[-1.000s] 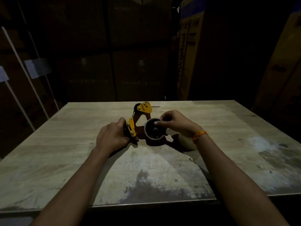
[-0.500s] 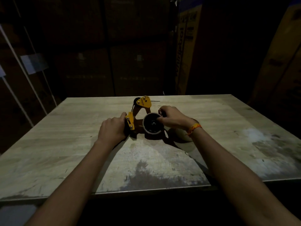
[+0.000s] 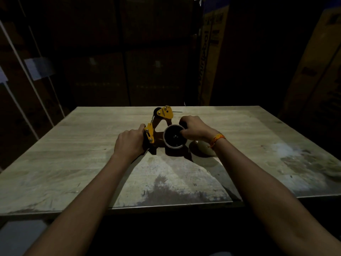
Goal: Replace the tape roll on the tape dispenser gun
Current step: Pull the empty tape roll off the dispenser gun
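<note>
The tape dispenser gun [image 3: 158,126] lies on its side on the wooden table [image 3: 73,154], near the far middle. The left hand [image 3: 130,143] is closed around its handle end and pins it down. Compared with a second ago, the right hand [image 3: 193,129] has moved from the face of the tape roll [image 3: 173,138] to its far rim, fingers curled over the edge and gripping it. I judge the roll is being pulled off or seated on the hub; which one, I cannot tell. Another pale roll [image 3: 203,147] waits under the right wrist.
</note>
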